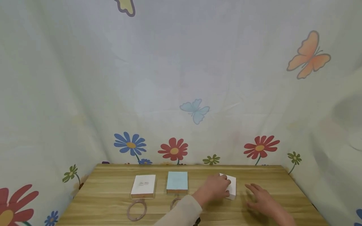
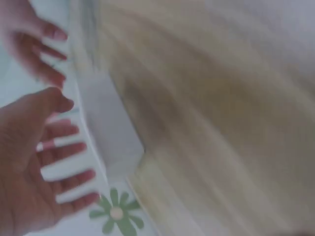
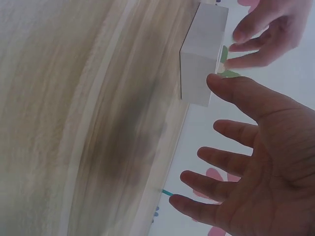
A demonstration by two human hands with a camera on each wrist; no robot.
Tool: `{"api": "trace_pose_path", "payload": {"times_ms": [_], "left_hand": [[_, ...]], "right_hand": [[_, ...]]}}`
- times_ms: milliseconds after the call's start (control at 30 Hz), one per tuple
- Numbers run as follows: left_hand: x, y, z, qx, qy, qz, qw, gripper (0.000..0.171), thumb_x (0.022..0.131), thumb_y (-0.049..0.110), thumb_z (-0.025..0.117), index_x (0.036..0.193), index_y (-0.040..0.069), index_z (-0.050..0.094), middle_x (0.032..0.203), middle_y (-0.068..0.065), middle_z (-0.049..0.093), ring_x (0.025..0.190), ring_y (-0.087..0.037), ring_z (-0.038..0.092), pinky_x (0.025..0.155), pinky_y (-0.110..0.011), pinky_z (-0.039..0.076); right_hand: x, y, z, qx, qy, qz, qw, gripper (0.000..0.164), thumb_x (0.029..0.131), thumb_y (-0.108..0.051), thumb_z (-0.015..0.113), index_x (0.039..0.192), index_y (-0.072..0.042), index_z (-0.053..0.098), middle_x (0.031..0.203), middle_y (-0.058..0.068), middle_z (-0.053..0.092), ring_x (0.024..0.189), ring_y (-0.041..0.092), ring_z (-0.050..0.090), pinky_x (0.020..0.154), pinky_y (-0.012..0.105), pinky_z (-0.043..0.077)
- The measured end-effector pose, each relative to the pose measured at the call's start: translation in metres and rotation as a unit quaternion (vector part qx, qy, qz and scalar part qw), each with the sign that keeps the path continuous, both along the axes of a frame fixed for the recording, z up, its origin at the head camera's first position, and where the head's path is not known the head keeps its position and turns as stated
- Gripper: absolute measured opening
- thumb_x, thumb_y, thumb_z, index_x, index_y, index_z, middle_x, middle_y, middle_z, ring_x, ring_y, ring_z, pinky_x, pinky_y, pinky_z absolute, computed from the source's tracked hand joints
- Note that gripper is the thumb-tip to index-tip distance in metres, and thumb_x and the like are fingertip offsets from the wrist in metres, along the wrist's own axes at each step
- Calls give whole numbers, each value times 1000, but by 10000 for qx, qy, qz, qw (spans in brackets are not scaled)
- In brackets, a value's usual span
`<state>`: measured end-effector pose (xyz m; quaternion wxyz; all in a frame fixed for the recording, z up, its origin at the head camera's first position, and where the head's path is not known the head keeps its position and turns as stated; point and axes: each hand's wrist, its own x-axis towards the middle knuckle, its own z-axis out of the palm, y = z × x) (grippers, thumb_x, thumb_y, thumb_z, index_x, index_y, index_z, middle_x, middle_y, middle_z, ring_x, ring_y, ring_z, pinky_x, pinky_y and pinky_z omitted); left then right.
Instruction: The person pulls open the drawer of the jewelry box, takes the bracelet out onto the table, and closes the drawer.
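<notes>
A plain white box (image 1: pixel 232 185) rests on the wooden table, right of the middle. My left hand (image 1: pixel 216 187) is over its left side and hides part of it in the head view. In the left wrist view the fingers of that hand (image 2: pixel 29 162) are spread beside the box (image 2: pixel 110 130), thumb apart from them. To the box's right, my right hand (image 1: pixel 262 201) hovers, fingers spread and palm towards the box. The right wrist view shows the right hand (image 3: pixel 266 167) with nothing in it, its thumb tip overlapping the box's edge (image 3: pixel 203 54).
Left of the hands lie a white box with dark lettering (image 1: pixel 143 185) and a light blue box (image 1: pixel 177 181). A pinkish bangle (image 1: pixel 128 211) lies before the lettered box; another ring (image 1: pixel 172 204) is partly behind my left sleeve (image 1: pixel 181 212). A flowered curtain (image 1: pixel 198 78) hangs behind the table.
</notes>
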<state>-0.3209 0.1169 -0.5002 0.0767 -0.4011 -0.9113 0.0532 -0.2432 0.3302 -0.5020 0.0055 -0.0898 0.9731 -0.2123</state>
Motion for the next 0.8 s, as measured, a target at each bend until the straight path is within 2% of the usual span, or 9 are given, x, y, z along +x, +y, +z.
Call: {"api": "trace_pose_path", "payload": {"times_ms": [67, 133, 233, 367, 467, 567, 667, 800], "left_hand": [[9, 9, -3, -48, 84, 667, 9977, 32, 93, 56, 62, 118, 37, 69, 116, 16, 63, 101, -13, 58, 79, -34, 50], [15, 17, -7, -17, 207, 1131, 9934, 38, 90, 64, 61, 119, 40, 68, 118, 16, 62, 108, -17, 57, 84, -39, 47], [21, 28, -12, 86, 250, 1570, 9872, 45, 85, 70, 63, 119, 41, 68, 118, 14, 61, 113, -21, 54, 88, -42, 44], [27, 41, -14, 143, -9, 2018, 9793, 57, 80, 79, 63, 123, 42, 63, 119, 10, 59, 114, -26, 53, 91, -44, 45], [29, 50, -13, 91, -156, 2280, 9735, 64, 79, 85, 57, 128, 43, 61, 123, 9, 58, 116, -28, 53, 90, -44, 46], [30, 55, -13, 62, -137, 2421, 9701, 60, 83, 81, 56, 130, 44, 59, 125, 6, 58, 116, -29, 54, 90, -44, 46], [29, 56, -13, 39, -86, 2464, 9691, 55, 87, 76, 57, 132, 44, 58, 126, 4, 57, 117, -31, 53, 93, -44, 45], [28, 54, -12, 21, -103, 2406, 9706, 55, 85, 74, 61, 133, 47, 56, 127, 6, 56, 120, -31, 51, 97, -44, 44]], "right_hand": [[1, 0, 0, -26, 197, 142, 9997, 67, 81, -19, 84, 137, 5, 55, 135, 40, 49, 117, 55, 55, 96, 65, 45], [1, 0, -1, -10, 334, 244, 9991, 65, 81, -19, 84, 135, 6, 56, 133, 39, 51, 115, 54, 57, 95, 64, 47], [0, 0, -1, 19, 325, 255, 9991, 64, 82, -19, 84, 134, 5, 57, 132, 39, 51, 115, 54, 57, 95, 64, 47], [1, 0, -3, -17, 175, 200, 9996, 63, 82, -18, 83, 135, 5, 57, 133, 41, 50, 115, 56, 56, 95, 66, 46], [1, 0, -3, -37, 121, 212, 9997, 62, 83, -17, 83, 134, 6, 57, 133, 41, 50, 116, 56, 55, 95, 66, 46], [0, -1, -3, -16, 113, 263, 9996, 61, 83, -17, 82, 134, 6, 57, 133, 41, 50, 115, 55, 56, 95, 65, 46], [-2, -2, -3, -17, 100, 267, 9996, 61, 84, -17, 82, 134, 6, 57, 133, 40, 50, 116, 55, 56, 95, 65, 46], [-1, -1, -4, 42, 260, 290, 9992, 60, 82, -17, 83, 132, 5, 58, 132, 40, 52, 115, 55, 56, 95, 66, 46]]}}
